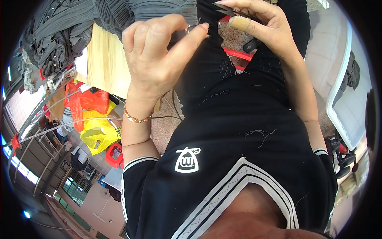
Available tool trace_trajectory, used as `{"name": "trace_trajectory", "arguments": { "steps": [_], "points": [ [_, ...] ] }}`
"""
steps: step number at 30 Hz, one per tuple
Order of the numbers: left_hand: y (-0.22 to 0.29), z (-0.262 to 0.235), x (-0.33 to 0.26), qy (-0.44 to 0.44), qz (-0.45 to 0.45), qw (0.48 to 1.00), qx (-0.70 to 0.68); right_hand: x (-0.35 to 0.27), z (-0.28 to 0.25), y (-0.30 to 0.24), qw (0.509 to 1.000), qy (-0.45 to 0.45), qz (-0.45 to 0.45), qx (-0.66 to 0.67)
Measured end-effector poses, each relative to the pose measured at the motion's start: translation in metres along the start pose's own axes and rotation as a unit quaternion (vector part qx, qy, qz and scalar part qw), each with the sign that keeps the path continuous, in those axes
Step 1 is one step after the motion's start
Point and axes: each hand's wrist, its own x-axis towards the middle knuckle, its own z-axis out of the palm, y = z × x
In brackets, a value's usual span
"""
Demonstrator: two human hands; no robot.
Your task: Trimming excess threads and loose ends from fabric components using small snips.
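My left hand (153, 55) is raised over my lap with its fingers curled and the thumb stretched toward the right. Whatever it may pinch is too small to make out. In my right hand (270, 28) at the top right is a pair of thread snips (225, 8), their dark blades pointing left and slightly apart. Tan tape (240, 23) wraps the right thumb. A grey ribbed garment (163, 8) lies beyond my left hand, its edge close to the snips. Loose pale threads (260, 135) cling to my black clothing.
To the left is a pale wooden tabletop (105, 59) with a heap of grey garments (59, 40). Red (95, 101) and yellow (95, 135) plastic bags hang below it. A whitish bin (336, 107) stands at right. Red-edged and black objects (250, 45) show between my legs.
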Motion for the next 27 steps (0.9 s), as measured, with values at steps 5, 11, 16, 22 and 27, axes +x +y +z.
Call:
{"name": "trace_trajectory", "arguments": {
  "steps": [5, 11, 16, 22, 27],
  "points": [
    [-0.003, 0.009, -0.008, 0.044, 0.016, 0.998, -0.032, 0.002, -0.001, 0.006, 0.997, -0.016, -0.055, -0.042],
    [-0.001, 0.011, -0.014, 0.079, 0.003, 0.995, -0.060, 0.022, 0.031, -0.063, 0.907, 0.037, 0.294, -0.301],
    [0.003, 0.011, -0.017, 0.116, -0.016, 0.988, -0.097, 0.028, 0.042, -0.069, 0.898, 0.022, 0.259, -0.355],
    [0.009, 0.012, -0.017, 0.148, -0.132, 0.956, -0.216, 0.033, 0.047, -0.067, 0.890, -0.024, 0.213, -0.402],
    [0.004, 0.007, -0.015, 0.152, -0.148, 0.956, -0.202, 0.038, 0.053, -0.064, 0.888, -0.045, 0.164, -0.427]
  ]
}}
